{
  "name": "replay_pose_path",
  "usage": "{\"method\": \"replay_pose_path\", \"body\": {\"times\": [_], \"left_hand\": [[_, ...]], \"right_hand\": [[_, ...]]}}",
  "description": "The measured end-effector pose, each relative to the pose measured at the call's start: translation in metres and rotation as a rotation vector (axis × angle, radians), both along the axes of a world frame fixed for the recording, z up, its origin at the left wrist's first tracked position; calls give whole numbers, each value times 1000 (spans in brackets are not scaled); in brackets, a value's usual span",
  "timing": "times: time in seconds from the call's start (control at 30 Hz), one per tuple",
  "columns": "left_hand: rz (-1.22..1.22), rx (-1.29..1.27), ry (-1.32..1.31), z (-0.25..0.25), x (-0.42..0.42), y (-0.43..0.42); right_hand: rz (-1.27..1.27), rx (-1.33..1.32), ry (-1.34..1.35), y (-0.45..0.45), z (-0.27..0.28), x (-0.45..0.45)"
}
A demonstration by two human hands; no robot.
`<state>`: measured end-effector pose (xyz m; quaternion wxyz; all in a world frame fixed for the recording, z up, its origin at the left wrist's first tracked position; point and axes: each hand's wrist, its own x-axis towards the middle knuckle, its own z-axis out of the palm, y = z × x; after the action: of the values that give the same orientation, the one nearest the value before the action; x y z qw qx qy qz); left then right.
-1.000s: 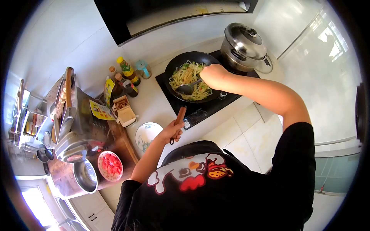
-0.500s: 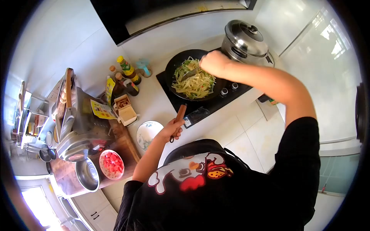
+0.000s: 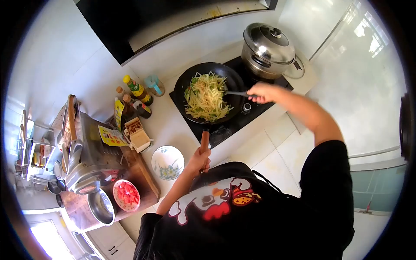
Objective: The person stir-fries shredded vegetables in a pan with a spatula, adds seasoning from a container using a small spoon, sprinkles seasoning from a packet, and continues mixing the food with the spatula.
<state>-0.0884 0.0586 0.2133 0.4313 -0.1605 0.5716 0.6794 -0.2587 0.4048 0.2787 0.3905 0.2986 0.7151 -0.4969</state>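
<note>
My left hand (image 3: 201, 161) is closed around the wooden handle of a black wok (image 3: 229, 74). The wok sits on the dark stovetop (image 3: 225, 133). Inside it lies a heap of pale shredded vegetables (image 3: 207, 96) with green strips mixed in. From the right, my right hand (image 3: 261, 92) grips a spatula (image 3: 236, 93) by its dark handle. The head of the spatula is buried at the right side of the shreds, so its shape is hidden. A white bowl with a floral pattern (image 3: 167, 163) stands on the counter to the left of my left hand.
A lidded steel pot (image 3: 268, 47) stands behind my right hand. Sauce bottles (image 3: 138, 90) and an open seasoning box (image 3: 139, 141) line the counter at left. Further left, a bowl of red chopped pieces (image 3: 126, 195) and a steel basin (image 3: 102, 207) rest on a wooden board.
My right hand has swung from over the wok to its right side, and the spatula now points left into the shreds. My left hand, on the wok handle, has shifted slightly down in view.
</note>
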Motion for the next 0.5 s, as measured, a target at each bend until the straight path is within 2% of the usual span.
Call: {"method": "replay_pose_path", "body": {"times": [0.03, 0.07, 0.13, 0.2, 0.23, 0.27, 0.4, 0.5], "left_hand": [[-19, -7, 21, -5, -2, -3], [-8, -2, 27, -8, -6, -7], [-88, 0, 3, -9, -12, -14], [-96, -17, 14, -7, -14, -16], [-103, -12, 16, -8, -15, -17], [-112, -7, 15, -8, -15, -18], [-100, 11, 14, -9, -13, -18], [-87, 21, 9, -7, -14, -18]], "right_hand": [[-23, -81, 97, -1, -21, 13], [17, -28, 187, -9, -32, 20], [273, 247, 415, -18, -34, 20], [696, 736, 1019, -12, -25, 13], [742, 774, 908, -25, 13, 15], [854, 836, 1013, -21, 17, 9], [1217, 982, 1107, -35, 71, 10], [1262, 999, 1014, -33, 108, 3]]}}
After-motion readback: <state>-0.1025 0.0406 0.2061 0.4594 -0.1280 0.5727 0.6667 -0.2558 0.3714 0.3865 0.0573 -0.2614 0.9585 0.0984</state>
